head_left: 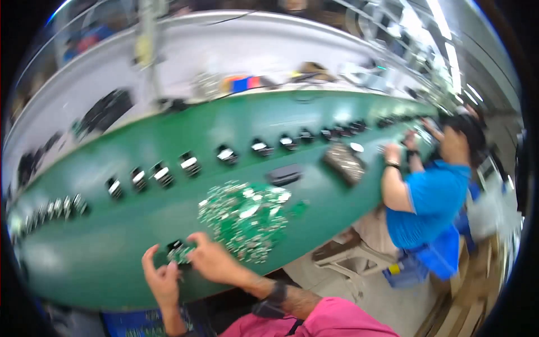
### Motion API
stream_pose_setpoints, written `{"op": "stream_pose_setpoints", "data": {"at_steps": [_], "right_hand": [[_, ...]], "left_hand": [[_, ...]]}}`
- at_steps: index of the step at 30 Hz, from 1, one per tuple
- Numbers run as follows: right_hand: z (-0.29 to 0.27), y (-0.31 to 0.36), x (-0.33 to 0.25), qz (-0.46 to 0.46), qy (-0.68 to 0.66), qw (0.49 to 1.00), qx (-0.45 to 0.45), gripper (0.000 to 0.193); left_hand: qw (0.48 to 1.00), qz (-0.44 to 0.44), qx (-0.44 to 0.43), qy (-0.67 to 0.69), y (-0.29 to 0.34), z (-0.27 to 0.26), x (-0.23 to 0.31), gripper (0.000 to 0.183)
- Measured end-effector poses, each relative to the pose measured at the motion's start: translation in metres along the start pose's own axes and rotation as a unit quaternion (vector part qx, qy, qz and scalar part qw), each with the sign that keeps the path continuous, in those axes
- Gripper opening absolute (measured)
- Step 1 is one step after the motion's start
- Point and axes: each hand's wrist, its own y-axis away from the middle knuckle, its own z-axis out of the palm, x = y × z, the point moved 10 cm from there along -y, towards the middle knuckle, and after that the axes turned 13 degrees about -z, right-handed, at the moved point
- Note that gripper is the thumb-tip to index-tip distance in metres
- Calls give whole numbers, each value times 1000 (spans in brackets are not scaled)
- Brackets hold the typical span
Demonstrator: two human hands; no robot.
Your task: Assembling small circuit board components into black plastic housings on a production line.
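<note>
Over the near edge of the green bench, my left hand (161, 279) is raised with index finger and thumb apart, its thumb beside a small green circuit board (179, 254). From the other side my right hand (216, 262) reaches in, fingers bent and their tips on the board's right edge. A small black part (174, 245) adjoins the board's far side; blur hides whether they are joined. Just beyond my right hand lies a loose heap of green circuit boards (241, 216).
A row of small black devices (190, 164) runs along the green bench (120, 236). Past the heap lie a dark case (284, 174) and a brown patterned bundle (343, 163). On the right, a co-worker in a blue shirt (432, 199) sits at the bench, by a blue crate (405, 271).
</note>
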Motion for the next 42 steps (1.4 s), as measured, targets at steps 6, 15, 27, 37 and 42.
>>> {"op": "stream_pose_setpoints", "data": {"at_steps": [6, 15, 27, 37, 42], "right_hand": [[5, -4, -9, 12, 22, 999, 35, 34], [2, 5, -55, -163, 181, 970, 16, 31], [-26, 26, -89, -114, -9, 984, 134, 9], [-26, 37, -107, -152, -46, 978, 135, 7], [-31, 58, -133, -253, 55, 945, 198, 5]], "left_hand": [[967, -54, -247, -40, -37, 27, 9, 54], [981, -98, -157, 58, 6, 25, 37, 50], [986, 35, -158, -26, 39, 33, 71, 45], [982, -24, -170, 76, 46, 35, 64, 51], [982, -15, -124, 145, 53, 33, 70, 51]]}}
